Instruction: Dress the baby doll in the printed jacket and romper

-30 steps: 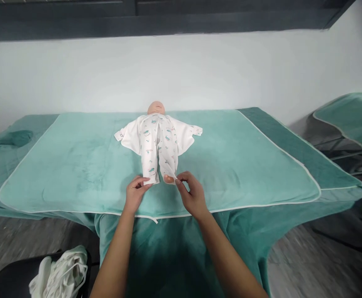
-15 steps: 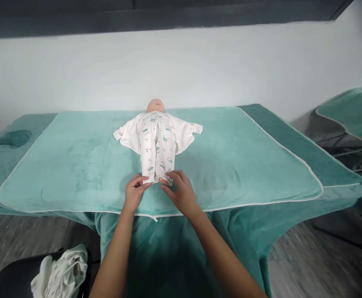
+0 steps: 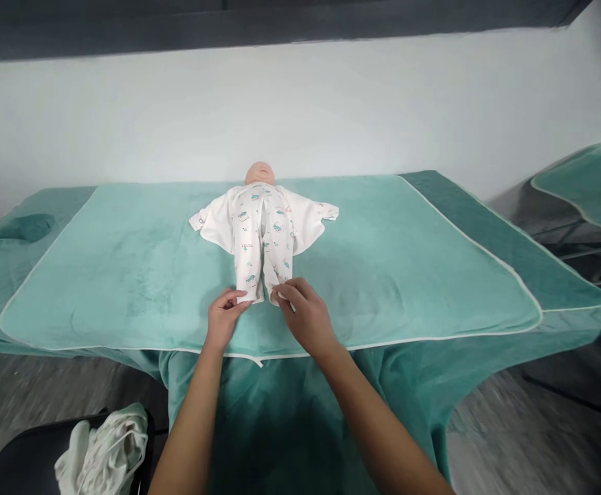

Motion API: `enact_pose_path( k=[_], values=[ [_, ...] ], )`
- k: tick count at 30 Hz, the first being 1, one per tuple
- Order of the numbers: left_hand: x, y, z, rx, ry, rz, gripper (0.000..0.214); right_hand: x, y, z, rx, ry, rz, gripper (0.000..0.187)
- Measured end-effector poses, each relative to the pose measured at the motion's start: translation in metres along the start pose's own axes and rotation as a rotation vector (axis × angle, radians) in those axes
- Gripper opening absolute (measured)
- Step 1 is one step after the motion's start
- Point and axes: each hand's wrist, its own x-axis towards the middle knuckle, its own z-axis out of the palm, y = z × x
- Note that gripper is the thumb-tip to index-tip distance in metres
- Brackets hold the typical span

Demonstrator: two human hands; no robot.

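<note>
A baby doll lies on its back on the green bed cover, its head (image 3: 260, 172) at the far end. White baby clothes (image 3: 252, 237) with small green prints cover its body, the sleeves and plain white side flaps spread outward. My left hand (image 3: 223, 317) pinches the hem of the left trouser leg between thumb and fingers. On the other side, my right hand (image 3: 308, 311) is closed on the hem of the right trouser leg, partly covering it. A narrow gap shows between the two legs. The doll's feet are hidden.
The light green cover (image 3: 383, 261) with white piping lies over the bed, against a white wall (image 3: 331, 110). At lower left, a crumpled pale cloth bundle (image 3: 109, 450) rests on a black chair (image 3: 19, 457). Another green-covered surface (image 3: 594, 182) stands at the right.
My right hand has shifted the right trouser hem, and the gap between the legs has widened. The orange-pink patch at that cuff no longer shows. My left hand keeps its hold.
</note>
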Motion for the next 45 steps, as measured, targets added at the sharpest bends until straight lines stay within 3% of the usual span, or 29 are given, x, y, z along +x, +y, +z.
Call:
enact_pose_path(
  k=[9,16,23,27,35,40,43,45],
  values=[
    [0.000,-0.002,0.000,0.004,0.004,0.010,0.025,0.012,0.002,0.007,0.069,0.016,0.001,0.015],
    [0.000,0.001,0.000,0.011,0.000,0.009,0.026,0.011,-0.007,0.005,0.244,0.036,0.091,0.009],
    [0.000,0.002,0.001,0.002,0.005,0.004,0.025,0.011,-0.007,0.012,0.104,-0.075,-0.014,0.013],
    [-0.001,0.004,0.001,0.003,0.001,-0.002,0.025,0.007,-0.002,0.010,0.142,-0.083,-0.063,0.017],
    [-0.001,0.003,0.000,-0.002,0.008,-0.003,0.024,-0.003,0.001,0.004,0.273,-0.033,0.054,0.014],
    [-0.001,-0.003,-0.001,-0.110,0.024,-0.033,0.028,-0.007,0.009,0.003,0.306,-0.231,0.045,0.017],
    [-0.002,-0.001,-0.003,-0.166,0.021,-0.054,0.029,0.003,0.026,-0.002,0.393,-0.198,0.140,0.016],
    [-0.003,0.002,-0.004,-0.183,0.013,-0.054,0.029,0.015,0.041,-0.006,0.435,-0.106,0.231,0.018]
  ],
)
